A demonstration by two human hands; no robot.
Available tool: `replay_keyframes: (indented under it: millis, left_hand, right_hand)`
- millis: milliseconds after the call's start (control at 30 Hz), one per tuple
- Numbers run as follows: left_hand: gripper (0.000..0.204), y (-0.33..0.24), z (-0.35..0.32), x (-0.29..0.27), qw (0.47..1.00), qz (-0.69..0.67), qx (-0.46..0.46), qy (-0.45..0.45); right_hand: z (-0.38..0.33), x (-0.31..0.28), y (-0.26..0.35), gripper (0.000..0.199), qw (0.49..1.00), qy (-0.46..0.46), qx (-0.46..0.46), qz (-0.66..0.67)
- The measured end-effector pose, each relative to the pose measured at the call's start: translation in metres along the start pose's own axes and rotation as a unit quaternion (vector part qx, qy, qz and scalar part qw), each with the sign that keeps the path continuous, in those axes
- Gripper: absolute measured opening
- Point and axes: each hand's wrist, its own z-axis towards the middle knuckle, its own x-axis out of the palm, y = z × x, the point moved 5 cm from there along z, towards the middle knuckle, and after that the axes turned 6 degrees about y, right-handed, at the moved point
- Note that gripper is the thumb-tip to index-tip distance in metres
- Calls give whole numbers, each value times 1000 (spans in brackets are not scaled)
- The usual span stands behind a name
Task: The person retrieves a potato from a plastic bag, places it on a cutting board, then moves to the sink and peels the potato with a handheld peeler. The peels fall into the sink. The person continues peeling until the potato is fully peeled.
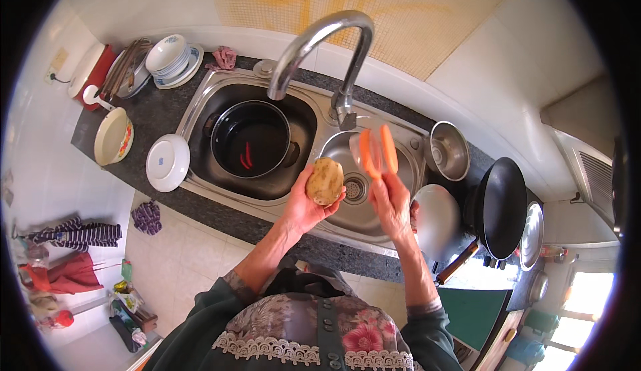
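Note:
In my left hand [302, 205] lies a potato [325, 181], its pale yellow surface marked with brown patches; my fingers curl around its underside. My right hand [392, 212] grips an orange two-pronged peeler [389, 152], raised over the right basin [360, 221] and apart from the potato. A black pot [267, 127] sits in the left basin [304, 117], with red chili peppers [246, 156] inside it. The curved chrome faucet [357, 20] rises behind both hands.
Left of the sink are a white plate [167, 162], a cream enamel pot [112, 137] and stacked bowls [167, 54]. To the right stand a metal bowl [449, 150], a black wok [504, 207] with a wooden handle and a silver lid [531, 237].

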Motion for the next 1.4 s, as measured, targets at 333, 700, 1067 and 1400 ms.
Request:
replay_keyframes:
  millis: [333, 700, 1067, 1400]
  left_hand:
    - [46, 25, 26, 4, 996, 79, -6, -39]
    - [49, 16, 25, 5, 992, 112, -17, -57]
    - [51, 16, 7, 2, 993, 88, -18, -78]
    - [51, 19, 16, 5, 990, 114, -36, -74]
  right_hand:
    - [-48, -8, -13, 19, 980, 33, -9, -199]
    - [-29, -22, -38, 22, 987, 44, -31, -149]
    - [-26, -38, -34, 26, 994, 8, 63, -85]
    - [-23, -21, -40, 27, 993, 79, -29, -85]
